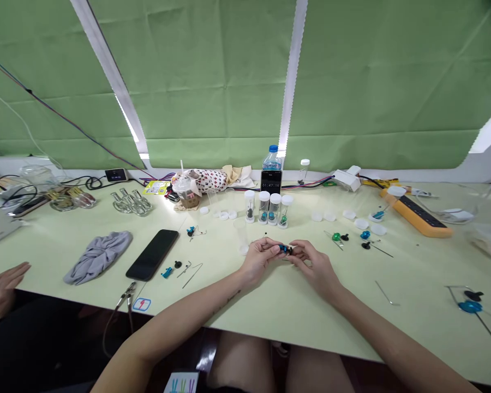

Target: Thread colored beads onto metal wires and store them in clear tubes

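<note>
My left hand (258, 255) and my right hand (312, 262) meet over the middle of the pale green table (278, 305). Both pinch a small blue and black part (286, 249) between their fingertips, just above the tabletop. Behind my hands stands a row of several small clear vials with white caps (269, 208), with coloured bits inside. An open clear vial (241, 236) stands just left of my left hand. Loose blue, green and black small parts with thin wires (354, 238) lie to the right.
A black phone (153, 254) and a grey cloth (99, 255) lie at the left, pliers (125, 297) at the front edge. Another person's hand (2, 284) rests far left. A water bottle (272, 159), a timer, a yellow power strip (418, 215) and cables line the back.
</note>
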A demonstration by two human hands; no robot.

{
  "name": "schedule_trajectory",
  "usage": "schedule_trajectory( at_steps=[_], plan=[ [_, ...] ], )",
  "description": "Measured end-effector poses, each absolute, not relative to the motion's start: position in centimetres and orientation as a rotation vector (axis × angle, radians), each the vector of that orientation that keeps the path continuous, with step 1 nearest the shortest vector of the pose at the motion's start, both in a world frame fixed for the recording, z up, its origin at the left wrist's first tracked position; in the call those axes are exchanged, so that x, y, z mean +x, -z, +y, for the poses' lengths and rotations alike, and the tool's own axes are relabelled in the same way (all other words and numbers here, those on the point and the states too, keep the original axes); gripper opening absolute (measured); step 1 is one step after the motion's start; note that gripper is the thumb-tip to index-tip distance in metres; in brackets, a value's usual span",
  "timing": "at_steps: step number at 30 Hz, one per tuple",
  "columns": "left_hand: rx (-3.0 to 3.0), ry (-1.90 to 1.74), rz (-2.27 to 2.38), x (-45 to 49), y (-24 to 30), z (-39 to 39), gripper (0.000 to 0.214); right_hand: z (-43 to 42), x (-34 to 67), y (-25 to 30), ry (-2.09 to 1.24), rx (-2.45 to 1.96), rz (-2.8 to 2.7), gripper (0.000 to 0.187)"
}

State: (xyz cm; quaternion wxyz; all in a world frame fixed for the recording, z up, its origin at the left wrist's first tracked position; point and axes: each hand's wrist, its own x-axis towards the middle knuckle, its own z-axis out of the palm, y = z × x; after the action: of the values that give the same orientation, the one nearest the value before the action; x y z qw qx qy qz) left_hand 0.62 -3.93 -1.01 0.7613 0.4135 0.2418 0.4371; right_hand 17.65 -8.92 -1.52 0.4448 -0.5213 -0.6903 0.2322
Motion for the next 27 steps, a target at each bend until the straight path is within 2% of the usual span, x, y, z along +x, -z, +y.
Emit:
schedule_trajectory(
  at_steps=[8, 23, 27],
  plan=[
    [0.908, -0.950, 0.521, 0.60, 1.16, -3.89, 0.025, -8.77, 17.71, 1.53, -0.629, -1.264, -1.707, 0.020],
    [0.908, -0.956, 0.520, 0.73, 1.30, -3.82, 0.028, -8.86, 17.66, 1.49, -0.541, -1.285, -1.710, 0.028],
    [0.907, -0.958, 0.522, 0.81, 1.40, -3.75, 0.028, -8.93, 17.73, 1.46, -0.567, -1.283, -1.723, 0.024]
  ],
)
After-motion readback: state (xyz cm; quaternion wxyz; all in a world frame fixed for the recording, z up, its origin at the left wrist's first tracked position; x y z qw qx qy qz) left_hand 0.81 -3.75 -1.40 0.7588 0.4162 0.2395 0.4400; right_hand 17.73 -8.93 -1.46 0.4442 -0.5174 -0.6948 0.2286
